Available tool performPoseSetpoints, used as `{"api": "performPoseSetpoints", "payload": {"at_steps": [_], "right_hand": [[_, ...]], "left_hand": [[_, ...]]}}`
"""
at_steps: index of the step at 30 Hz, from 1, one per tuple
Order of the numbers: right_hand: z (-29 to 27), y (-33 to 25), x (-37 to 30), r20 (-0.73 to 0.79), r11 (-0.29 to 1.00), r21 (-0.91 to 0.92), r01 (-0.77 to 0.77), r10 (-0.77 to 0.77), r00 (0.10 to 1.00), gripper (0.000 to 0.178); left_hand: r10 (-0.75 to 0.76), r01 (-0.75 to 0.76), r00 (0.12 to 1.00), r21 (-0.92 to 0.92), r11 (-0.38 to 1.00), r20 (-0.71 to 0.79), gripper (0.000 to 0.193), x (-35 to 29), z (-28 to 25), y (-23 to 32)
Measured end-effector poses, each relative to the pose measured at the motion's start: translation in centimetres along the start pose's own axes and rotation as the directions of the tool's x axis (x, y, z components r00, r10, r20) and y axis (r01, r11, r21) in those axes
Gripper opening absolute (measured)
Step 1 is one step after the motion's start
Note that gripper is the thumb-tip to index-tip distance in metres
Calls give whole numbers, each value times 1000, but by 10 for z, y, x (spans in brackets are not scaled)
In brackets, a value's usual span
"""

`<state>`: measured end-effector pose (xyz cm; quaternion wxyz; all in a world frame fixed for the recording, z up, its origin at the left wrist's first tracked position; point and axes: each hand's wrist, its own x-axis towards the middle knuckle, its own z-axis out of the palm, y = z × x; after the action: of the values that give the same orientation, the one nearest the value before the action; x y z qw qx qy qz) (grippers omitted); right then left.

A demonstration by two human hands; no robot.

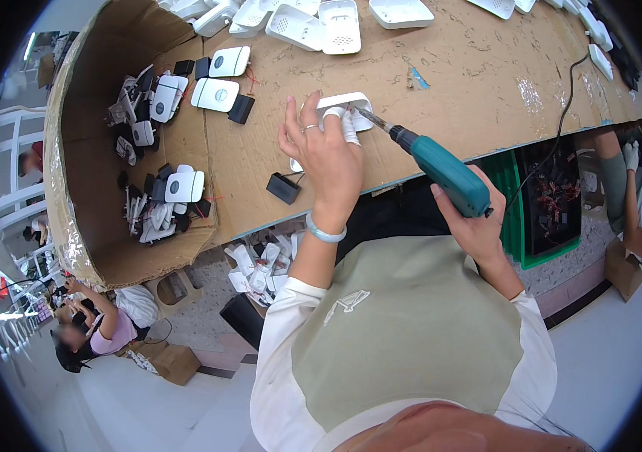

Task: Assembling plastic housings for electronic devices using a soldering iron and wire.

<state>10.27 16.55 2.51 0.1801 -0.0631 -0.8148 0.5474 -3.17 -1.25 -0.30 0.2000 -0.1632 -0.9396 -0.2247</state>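
My left hand (327, 162), with white wrap on two fingers, steadies a white plastic housing (355, 99) on the cardboard-covered bench. The wrapped fingers press inside it; the other fingers are raised and bent. My right hand (475, 222) is closed round the grip of a green electric screwdriver (445, 169). Its bit (370, 117) slants down-left to the housing, close by the wrapped fingertips. Whether the tip sits on a screw is too small to tell. A small black block (283, 188) with a wire lies left of my left wrist.
A large open carton (72, 151) on the left holds white units with black blocks. Finished-looking white units (215, 95) lie by its mouth. White shells (340, 26) line the far edge. A cable (562, 113) crosses at right, above a green crate (517, 218). Other people sit beyond.
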Motion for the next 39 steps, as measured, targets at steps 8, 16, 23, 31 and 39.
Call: {"api": "performPoseSetpoints", "payload": {"at_steps": [8, 16, 23, 31, 39], "right_hand": [[7, 4, 13, 7, 997, -44, 69, -68, 998, 20], [10, 6, 17, 32, 995, -72, 72, -69, 997, 19], [7, 7, 17, 70, 994, -83, 65, -59, 996, 19], [3, 0, 20, 112, 989, -131, 60, -46, 993, 21], [-1, 4, 20, 150, 988, -148, 54, -32, 988, 22]], "left_hand": [[-1, 1, 1000, 6, 1000, 2, 20, 2, -2, 0], [-12, 12, 1000, 13, 1000, 0, 21, 4, -1, 1], [-18, 18, 1000, 8, 1000, -4, 19, 4, -2, 3], [-30, 30, 1000, 56, 998, -8, 17, 5, -1, 4], [-31, 31, 999, 51, 998, -14, 17, 6, -2, 6]]}}
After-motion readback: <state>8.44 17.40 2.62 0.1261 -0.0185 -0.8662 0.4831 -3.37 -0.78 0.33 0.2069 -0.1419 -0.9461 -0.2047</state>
